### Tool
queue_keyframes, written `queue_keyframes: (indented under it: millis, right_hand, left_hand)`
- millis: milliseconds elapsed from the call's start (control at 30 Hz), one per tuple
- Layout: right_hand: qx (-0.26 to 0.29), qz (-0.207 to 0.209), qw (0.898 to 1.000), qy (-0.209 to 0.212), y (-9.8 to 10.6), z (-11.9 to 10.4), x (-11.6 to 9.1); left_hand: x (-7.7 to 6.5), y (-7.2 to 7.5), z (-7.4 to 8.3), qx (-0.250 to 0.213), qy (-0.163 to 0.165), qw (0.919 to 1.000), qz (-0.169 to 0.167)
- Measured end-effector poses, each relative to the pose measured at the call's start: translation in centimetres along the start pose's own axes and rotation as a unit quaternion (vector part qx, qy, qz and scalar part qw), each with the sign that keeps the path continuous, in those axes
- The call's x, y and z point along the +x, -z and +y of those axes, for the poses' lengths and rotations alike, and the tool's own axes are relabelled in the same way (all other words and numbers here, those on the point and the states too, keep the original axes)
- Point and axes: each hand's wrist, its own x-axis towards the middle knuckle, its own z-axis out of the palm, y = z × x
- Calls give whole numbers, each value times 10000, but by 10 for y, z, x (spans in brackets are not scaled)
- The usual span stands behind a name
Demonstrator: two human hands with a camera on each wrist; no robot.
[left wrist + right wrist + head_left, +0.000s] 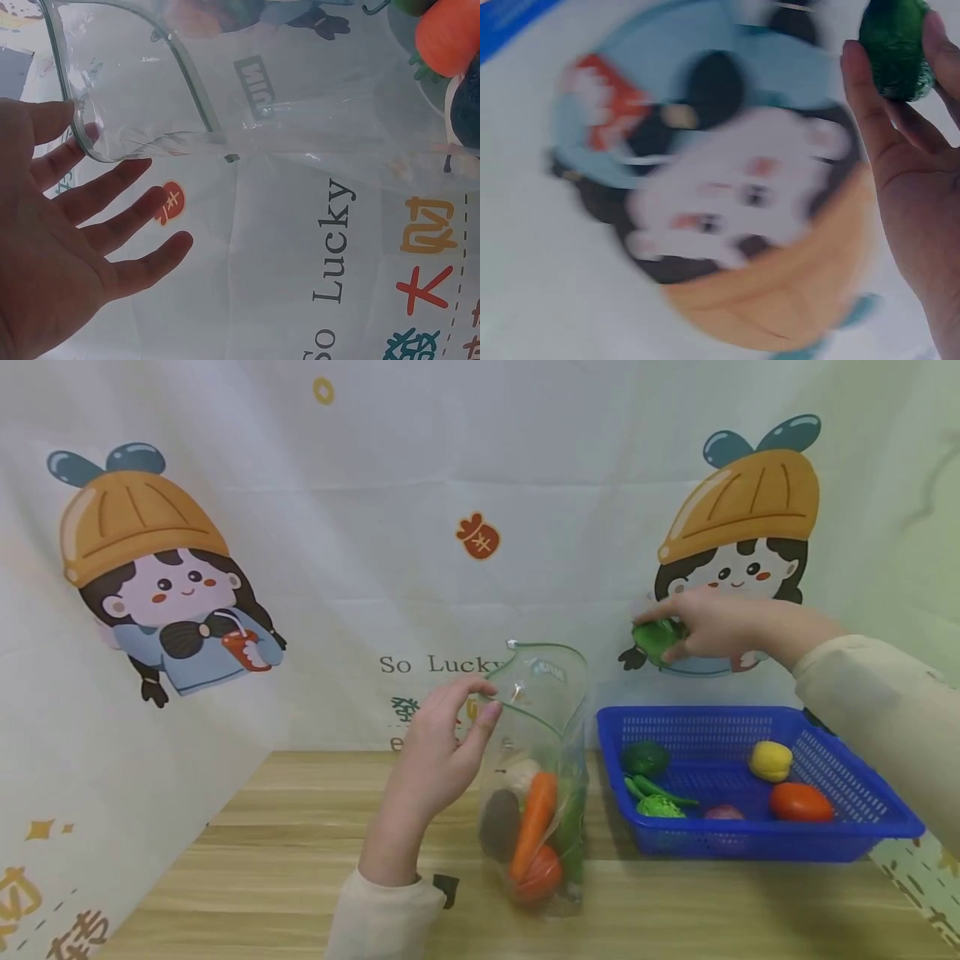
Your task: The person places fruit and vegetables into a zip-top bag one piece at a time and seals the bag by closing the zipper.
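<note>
Up above the far left part of the basket, a glossy green vegetable [657, 641] sits between the curled fingers and thumb of the right hand [708, 625]. To its left and nearer, the left hand [444, 752] pinches the rim of a clear bag [536, 739] between thumb and forefinger, the other fingers spread apart. The bag is upright with its mouth open; inside are an orange carrot [535, 827], a dark oval item [498, 822] left of it and a red-orange round item [540, 875] at the bottom. Just right of the bag, the blue basket [750, 843] holds a dark green vegetable [645, 760] far left, green chilies [660, 791] nearer, a yellow pepper [770, 762] far right and a red tomato [801, 802] near right. Beneath lies a wood-grain table [262, 835]; behind hangs a pale printed cloth [360, 527].
</note>
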Motion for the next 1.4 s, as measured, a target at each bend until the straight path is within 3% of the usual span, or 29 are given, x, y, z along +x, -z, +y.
queue_keyframes:
  millis: [133,333,467,600,867,1067,1400]
  right_hand:
    - [359,377,9968,610,26,-41,3]
    - [1090,312,9868,1154,36,-88,8]
    - [1026,-38,9844,1428,31,-111,13]
    - [961,-735,9828,1396,21,-128,18]
    - [456,-1768,9733,1390,7,-141,25]
    - [391,-2099,9679,1329,7,-144,25]
    - [513,-2442,9636,964,4,-135,23]
  left_hand:
    - [1,0,0,-65,-35,9999,70]
    - [0,1,0,-110,-75,9999,110]
    - [0,1,0,-120,-215,9995,177]
    - [0,2,0,-121,-321,9991,241]
    - [-1,3,0,2,-369,9988,334]
    - [1,4,0,71,-422,9978,513]
    - [0,8,-1,65,-177,9979,621]
